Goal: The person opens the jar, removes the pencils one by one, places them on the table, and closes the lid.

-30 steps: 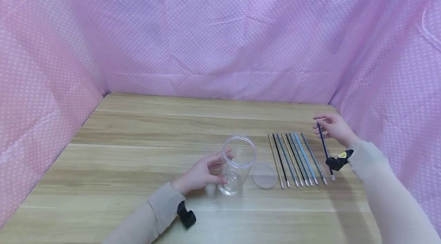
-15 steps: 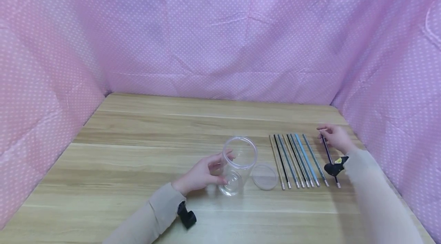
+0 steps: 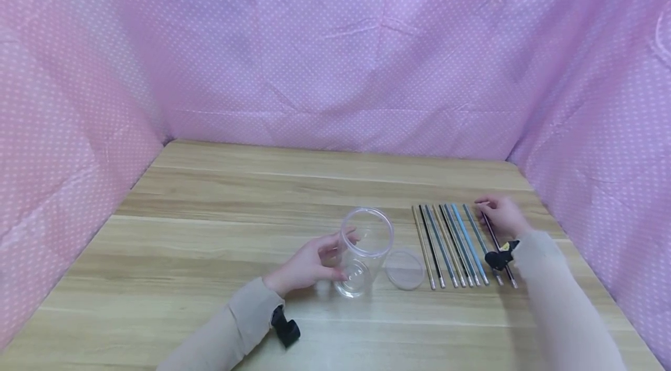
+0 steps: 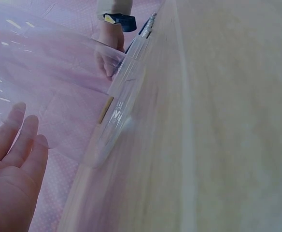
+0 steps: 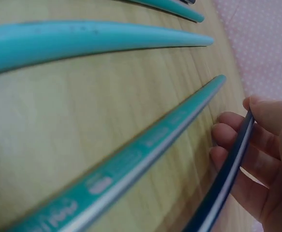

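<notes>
My left hand (image 3: 306, 265) holds a clear plastic cup (image 3: 365, 254), its thumb and fingers round the near side. In the left wrist view the cup (image 4: 59, 82) stands upright on the tabletop, fingertips against its wall. My right hand (image 3: 504, 216) pinches the far end of a dark pencil (image 3: 491, 230) between thumb and index finger. The right wrist view has this dark pencil (image 5: 225, 176) beside a green pencil (image 5: 146, 154), with the other fingers loosely bent beneath. Left of it lies a row of pencils (image 3: 455, 246), roughly parallel, eraser ends toward me.
A round clear lid (image 3: 405, 269) lies flat between the cup and the pencils. Wood-grain tabletop (image 3: 220, 196) extends to the left and behind. Pink dotted cloth (image 3: 335, 56) hangs round the back and sides.
My right hand has brought the dark pencil down toward the tabletop, then left, closer to the row's last pencil. The left hand and the cup have stayed in place.
</notes>
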